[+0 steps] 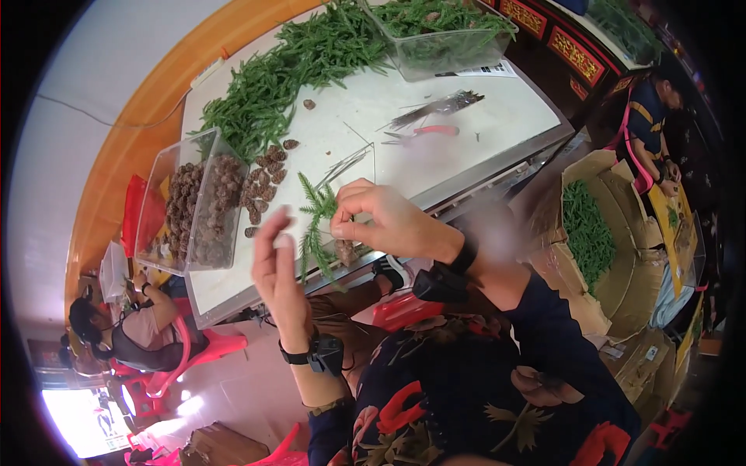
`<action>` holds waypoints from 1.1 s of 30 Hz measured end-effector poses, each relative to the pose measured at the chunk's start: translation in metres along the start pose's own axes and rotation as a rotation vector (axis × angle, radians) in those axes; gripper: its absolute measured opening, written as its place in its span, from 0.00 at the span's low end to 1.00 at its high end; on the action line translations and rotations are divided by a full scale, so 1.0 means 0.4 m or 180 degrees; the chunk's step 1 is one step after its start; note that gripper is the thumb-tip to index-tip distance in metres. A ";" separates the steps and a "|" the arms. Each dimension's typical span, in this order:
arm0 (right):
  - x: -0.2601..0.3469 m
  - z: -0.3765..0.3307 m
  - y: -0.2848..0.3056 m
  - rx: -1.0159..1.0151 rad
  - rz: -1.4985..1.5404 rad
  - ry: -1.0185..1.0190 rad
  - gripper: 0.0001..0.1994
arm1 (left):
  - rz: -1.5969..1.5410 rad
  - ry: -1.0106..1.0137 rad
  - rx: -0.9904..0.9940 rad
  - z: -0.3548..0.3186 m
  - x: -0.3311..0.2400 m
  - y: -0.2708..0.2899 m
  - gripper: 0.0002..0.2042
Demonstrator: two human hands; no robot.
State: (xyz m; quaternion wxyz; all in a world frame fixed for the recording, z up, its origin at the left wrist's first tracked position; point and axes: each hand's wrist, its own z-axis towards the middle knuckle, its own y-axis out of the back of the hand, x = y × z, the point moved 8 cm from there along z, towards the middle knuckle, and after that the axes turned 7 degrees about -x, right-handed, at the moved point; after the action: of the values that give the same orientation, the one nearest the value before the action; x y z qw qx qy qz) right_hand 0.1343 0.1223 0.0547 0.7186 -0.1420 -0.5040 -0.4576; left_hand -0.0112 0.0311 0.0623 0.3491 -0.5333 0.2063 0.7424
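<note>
My right hand (pixel 385 223) is closed in a pinch over the table's near edge, on a green artificial pine sprig (pixel 317 203) whose needled branches fan out to the left and downward. A brown pine cone (pixel 345 252) hangs just below those fingers; how it is joined to the sprig is hidden. Beside the sprig, my left hand (pixel 281 276) is raised with its fingers stretched out, a little blurred, and nothing shows in it. Farther in on the white table (pixel 342 101) lie several loose pine cones (pixel 263 183) and thin wires (pixel 346 165).
Red-handled pliers (pixel 435 130) lie near a wire bundle (pixel 435 109). Green sprigs (pixel 299 58) are heaped along the far side, by a clear bin (pixel 420 66). Another clear bin (pixel 190 210) holds pine cones. A cardboard box (pixel 629 233) stands at right; other people work both sides.
</note>
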 end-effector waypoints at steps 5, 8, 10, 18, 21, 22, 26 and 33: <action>0.017 -0.041 0.044 -0.0045 -0.0060 -0.0233 0.05 | -0.0162 0.1043 0.0813 -0.056 0.100 -0.084 0.12; 0.026 -0.053 0.080 -0.0070 -0.0035 -0.0153 0.05 | -0.0273 0.1244 0.0889 -0.074 0.112 -0.123 0.11; 0.027 -0.063 0.098 -0.0083 -0.0010 -0.0116 0.05 | -0.0517 0.1450 0.0860 -0.086 0.121 -0.148 0.10; -0.032 -0.083 0.130 -0.0322 -0.0112 -0.0197 0.05 | -0.1591 0.2102 0.0642 -0.110 0.158 -0.211 0.05; -0.065 -0.092 0.141 -0.0671 -0.0213 -0.0240 0.05 | -0.1441 0.1981 0.0525 -0.108 0.172 -0.205 0.05; -0.069 -0.093 0.137 -0.0671 -0.0208 -0.0246 0.05 | -0.1370 0.1916 0.0469 -0.107 0.175 -0.200 0.04; -0.063 -0.091 0.133 -0.0808 -0.0518 -0.0139 0.06 | -0.1313 0.1575 0.0263 -0.096 0.170 -0.189 0.04; -0.050 -0.091 0.140 -0.0993 -0.0933 -0.0181 0.05 | -0.0972 0.1337 0.0225 -0.097 0.156 -0.185 0.04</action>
State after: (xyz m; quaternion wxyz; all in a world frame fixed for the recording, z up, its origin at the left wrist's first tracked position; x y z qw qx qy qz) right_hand 0.1994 0.1387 0.0357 0.5992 -0.1896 -0.4624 -0.6254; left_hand 0.0569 0.0728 -0.0045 0.4251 -0.6881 0.2172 0.5464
